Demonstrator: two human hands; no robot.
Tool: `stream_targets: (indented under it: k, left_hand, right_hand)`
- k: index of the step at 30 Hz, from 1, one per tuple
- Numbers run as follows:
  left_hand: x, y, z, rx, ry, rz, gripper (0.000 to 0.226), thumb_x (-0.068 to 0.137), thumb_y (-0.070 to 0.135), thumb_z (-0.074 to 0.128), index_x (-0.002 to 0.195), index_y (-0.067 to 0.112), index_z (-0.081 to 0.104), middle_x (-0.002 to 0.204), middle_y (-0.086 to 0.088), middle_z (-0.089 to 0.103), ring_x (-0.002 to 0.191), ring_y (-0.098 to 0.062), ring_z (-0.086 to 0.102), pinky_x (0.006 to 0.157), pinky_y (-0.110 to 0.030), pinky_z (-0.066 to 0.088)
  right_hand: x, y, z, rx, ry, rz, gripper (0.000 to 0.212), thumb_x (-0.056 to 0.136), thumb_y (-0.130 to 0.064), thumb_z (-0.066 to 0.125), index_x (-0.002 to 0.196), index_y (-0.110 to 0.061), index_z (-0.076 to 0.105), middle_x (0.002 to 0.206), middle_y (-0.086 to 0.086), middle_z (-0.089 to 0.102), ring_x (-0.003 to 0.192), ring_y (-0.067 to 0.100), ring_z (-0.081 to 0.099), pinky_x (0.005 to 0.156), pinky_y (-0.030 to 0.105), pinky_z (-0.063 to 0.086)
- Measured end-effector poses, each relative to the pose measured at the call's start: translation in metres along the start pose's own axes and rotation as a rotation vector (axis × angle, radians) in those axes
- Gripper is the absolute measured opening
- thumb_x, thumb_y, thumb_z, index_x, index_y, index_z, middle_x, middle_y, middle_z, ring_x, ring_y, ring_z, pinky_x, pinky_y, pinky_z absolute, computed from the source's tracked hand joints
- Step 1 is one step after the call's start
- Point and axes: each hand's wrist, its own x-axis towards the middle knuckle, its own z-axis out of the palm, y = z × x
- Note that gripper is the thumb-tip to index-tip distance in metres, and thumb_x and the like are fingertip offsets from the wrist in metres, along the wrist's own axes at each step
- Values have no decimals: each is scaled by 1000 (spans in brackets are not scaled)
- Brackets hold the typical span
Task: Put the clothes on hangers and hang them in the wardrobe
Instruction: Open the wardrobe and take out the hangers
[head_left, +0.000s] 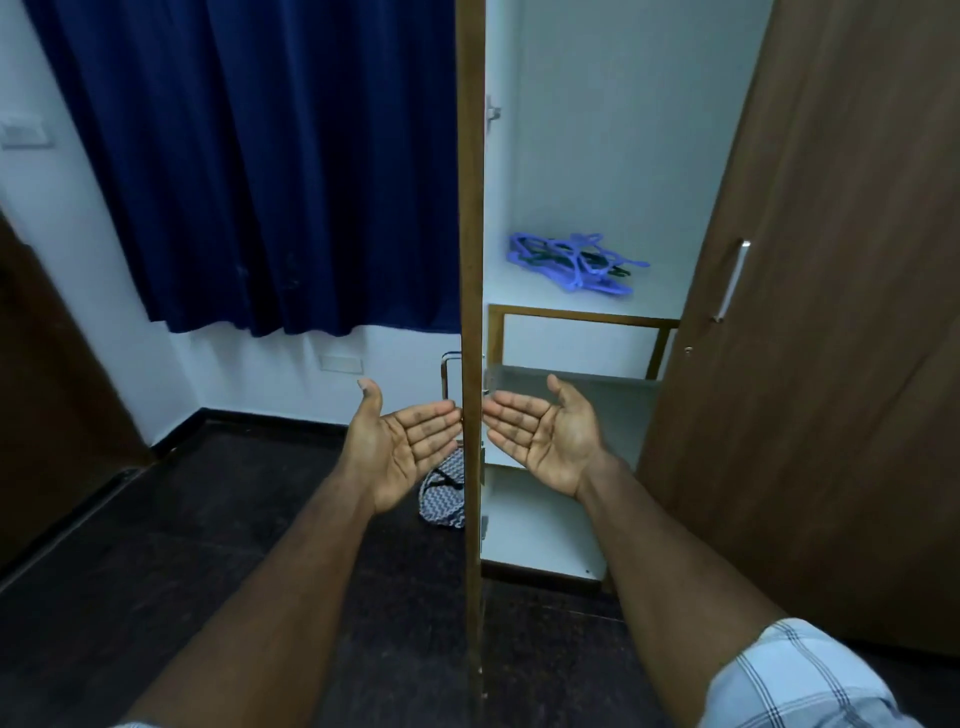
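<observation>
Wardrobe (597, 156) stood ahead, right of curtain (249, 156). Open door edge (471, 312) ran between left hand (405, 447) and right hand (550, 436). Pile of hangers (574, 262) lay on wardrobe shelf (660, 291), above drawer (576, 340). Second door (831, 364) stood open at right. Cloth bundle (441, 493) lay on floor (208, 519), left of door edge, partly behind it.

Illumination is dim and cool, with a blue cast overall. The white wardrobe interior (597, 130) is the brightest area, evenly lit without glare. The dark floor (234, 519) and blue curtain (249, 156) lose detail in shadow. The brown door (831, 312) carries a soft sheen only. Wide-angle distortion bends lines toward the frame edges. Mild softness throughout; the purple hangers (574, 262) look slightly smeared. Both palms are adequately lit.
</observation>
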Motion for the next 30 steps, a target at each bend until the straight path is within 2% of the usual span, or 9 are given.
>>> stream_targets:
  k: [6, 11, 15, 18, 21, 26, 30]
  left_hand:
    - [-21, 42, -47, 34, 67, 30, 108, 85, 86, 15, 127, -2, 62, 126, -20, 68, 117, -30, 66, 102, -42, 49]
    - [-20, 73, -87, 49, 53, -2, 106, 86, 85, 16, 125, 0, 64, 126, -19, 68, 117, -28, 67, 101, -41, 51]
    - [-3, 79, -97, 106, -39, -56, 107, 83, 88, 17, 122, 1, 66, 125, -19, 68, 116, -28, 67, 96, -39, 55]
    - [7, 73, -98, 98, -81, -86, 109, 83, 88, 19, 124, -2, 64, 125, -21, 68, 116, -30, 67, 93, -39, 58]
    - [12, 72, -104, 73, -118, -98, 108, 83, 87, 21, 127, -2, 63, 126, -21, 67, 117, -31, 66, 95, -41, 57]
    - [11, 71, -115, 60, -159, -114, 90, 92, 76, 35, 129, -1, 62, 129, -20, 66, 120, -31, 65, 99, -42, 54]
    - [-1, 46, -129, 76, -233, -298, 83, 96, 68, 34, 127, -2, 65, 134, -22, 62, 125, -33, 61, 106, -46, 45]
  right_hand:
    - [31, 32, 57, -21, -43, 31, 72, 100, -57, 33, 124, 3, 65, 126, 20, 67, 116, 31, 67, 92, 39, 58]
    - [59, 54, 93, -55, 10, 4, 71, 100, -57, 33, 123, 2, 65, 125, 20, 68, 115, 30, 67, 91, 38, 59]
    - [64, 60, 87, -34, 93, -53, 71, 100, -57, 34, 124, 3, 64, 124, 21, 68, 114, 32, 68, 98, 42, 54]
    - [57, 59, 82, -23, 105, -81, 73, 100, -58, 34, 121, 4, 65, 123, 23, 68, 114, 33, 67, 96, 42, 56]
    - [51, 60, 85, -38, 112, -97, 73, 100, -58, 32, 121, 3, 65, 124, 22, 68, 116, 32, 67, 101, 43, 52]
    - [44, 62, 94, -31, 126, -105, 71, 100, -57, 33, 124, 2, 64, 126, 21, 67, 118, 31, 66, 105, 45, 47]
    - [31, 56, 88, -50, 142, -127, 68, 100, -56, 34, 127, -1, 63, 126, 21, 67, 118, 32, 66, 102, 46, 49]
